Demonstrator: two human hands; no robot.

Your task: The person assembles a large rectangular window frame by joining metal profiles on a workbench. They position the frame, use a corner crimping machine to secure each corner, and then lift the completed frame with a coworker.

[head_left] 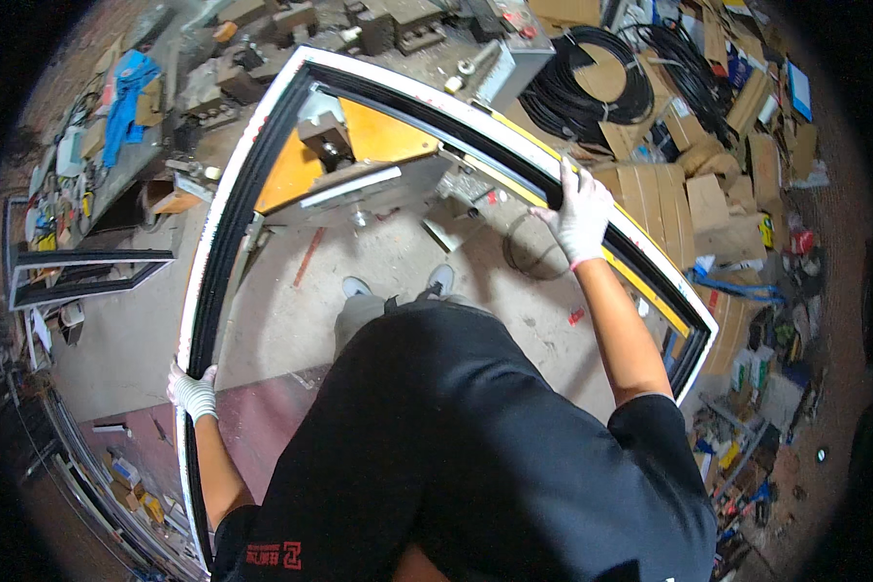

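Observation:
A large window frame [254,145], white outside with black channels inside, spans in front of my body with its corner pointing away. My left hand [193,390], in a white glove, is closed around the frame's left side. On the right-hand side, my gloved right hand [582,215] grips the far bar, fingers over its outer edge and thumb toward the inside. A yellow strip [640,286] runs along that bar. Through the opening I see an orange board [388,136] and a metal block [325,141] on a workbench. The frame's near side is hidden.
Coiled black hose [543,107] and cardboard boxes [655,204] crowd the right. Metal fixtures [242,78] sit at the back of the bench. A smaller angled frame [97,259] stands at left, below a blue cloth [128,97]. Long profiles lie at lower left.

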